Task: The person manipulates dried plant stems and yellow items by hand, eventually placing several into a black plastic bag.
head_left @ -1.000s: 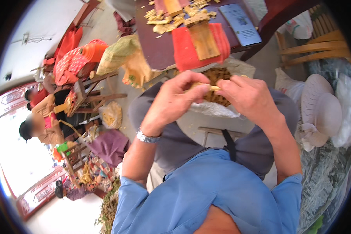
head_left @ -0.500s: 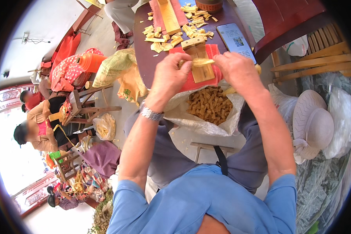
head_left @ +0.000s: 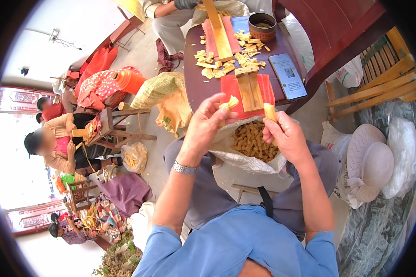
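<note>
Left hand (head_left: 207, 117) and right hand (head_left: 286, 134) have drawn back from over the wooden block (head_left: 248, 96) | left fingers pinch a ragged yellow bit (head_left: 229, 103) | right fingers grip a yellow stick (head_left: 270, 112) | both pieces near worktop (head_left: 198, 87) and open sack (head_left: 226, 154)

We can read no words: the phone (head_left: 287, 76) shows tiny text, and the white sack (head_left: 342, 171) bears blurred print.

A gap was left between the left hand (head_left: 204, 123) and the right hand (head_left: 286, 134); beyond, passage was obstructed by the wooden block (head_left: 250, 94), and right of the table (head_left: 202, 90) by the chair (head_left: 333, 34).
</note>
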`<state>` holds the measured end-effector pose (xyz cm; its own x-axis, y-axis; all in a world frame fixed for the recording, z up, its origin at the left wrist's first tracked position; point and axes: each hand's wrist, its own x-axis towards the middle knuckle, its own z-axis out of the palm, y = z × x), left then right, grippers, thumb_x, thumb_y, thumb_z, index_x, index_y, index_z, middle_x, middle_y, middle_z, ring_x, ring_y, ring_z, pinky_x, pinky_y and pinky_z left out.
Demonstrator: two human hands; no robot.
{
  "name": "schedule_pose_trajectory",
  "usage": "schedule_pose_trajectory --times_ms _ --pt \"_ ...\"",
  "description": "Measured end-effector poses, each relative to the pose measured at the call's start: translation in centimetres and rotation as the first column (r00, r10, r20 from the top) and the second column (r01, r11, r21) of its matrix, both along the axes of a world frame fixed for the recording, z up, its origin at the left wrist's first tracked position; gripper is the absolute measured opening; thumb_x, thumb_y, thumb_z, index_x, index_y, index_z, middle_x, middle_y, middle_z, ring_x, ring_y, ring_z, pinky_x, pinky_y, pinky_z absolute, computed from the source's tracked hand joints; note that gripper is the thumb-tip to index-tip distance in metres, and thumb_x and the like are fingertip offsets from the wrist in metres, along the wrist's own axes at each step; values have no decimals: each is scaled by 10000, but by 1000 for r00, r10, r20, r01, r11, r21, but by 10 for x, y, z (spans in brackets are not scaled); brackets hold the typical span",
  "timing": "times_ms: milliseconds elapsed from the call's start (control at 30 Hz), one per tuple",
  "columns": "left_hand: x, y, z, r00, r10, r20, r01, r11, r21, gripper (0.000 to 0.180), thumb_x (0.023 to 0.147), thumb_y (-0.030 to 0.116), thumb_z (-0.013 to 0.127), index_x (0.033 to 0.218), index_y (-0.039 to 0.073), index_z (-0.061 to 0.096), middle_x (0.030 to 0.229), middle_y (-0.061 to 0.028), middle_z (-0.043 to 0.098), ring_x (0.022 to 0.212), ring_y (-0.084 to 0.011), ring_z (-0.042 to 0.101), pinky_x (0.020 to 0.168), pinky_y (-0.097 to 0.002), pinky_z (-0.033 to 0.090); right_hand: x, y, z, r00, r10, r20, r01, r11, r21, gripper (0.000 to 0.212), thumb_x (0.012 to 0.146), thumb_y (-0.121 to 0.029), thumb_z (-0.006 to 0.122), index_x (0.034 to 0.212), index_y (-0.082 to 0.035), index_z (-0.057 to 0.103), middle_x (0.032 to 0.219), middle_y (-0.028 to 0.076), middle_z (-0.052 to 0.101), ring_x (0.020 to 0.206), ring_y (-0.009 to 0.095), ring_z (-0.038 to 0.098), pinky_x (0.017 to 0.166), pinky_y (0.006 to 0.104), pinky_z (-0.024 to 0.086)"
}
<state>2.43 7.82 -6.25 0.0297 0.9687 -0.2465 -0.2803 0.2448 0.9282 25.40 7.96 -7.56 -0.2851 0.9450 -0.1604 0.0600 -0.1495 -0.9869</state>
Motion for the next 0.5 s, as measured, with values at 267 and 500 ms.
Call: schedule_pose_trajectory --times_ms 267,500 --pt "34 -75 -5 957 -253 -146 263 963 54 254 1014 170 560 1190 7 475 1034 -62 631 930 -115 619 830 -277 498 -19 -50 9 999 9 -37 -9 1000 -7 163 948 -176 640 970 -29 573 804 -9 599 707 41 544 609 221 455" --pt "21 -117 -2 938 -290 -191 296 955 3 287 1006 142 554 1240 -3 472 985 -63 638 872 -116 608 779 -289 499 -35 -85 19 969 66 236 -85 994 70 194 924 -183 675 915 -11 587 751 33 611 695 76 538 619 272 458"
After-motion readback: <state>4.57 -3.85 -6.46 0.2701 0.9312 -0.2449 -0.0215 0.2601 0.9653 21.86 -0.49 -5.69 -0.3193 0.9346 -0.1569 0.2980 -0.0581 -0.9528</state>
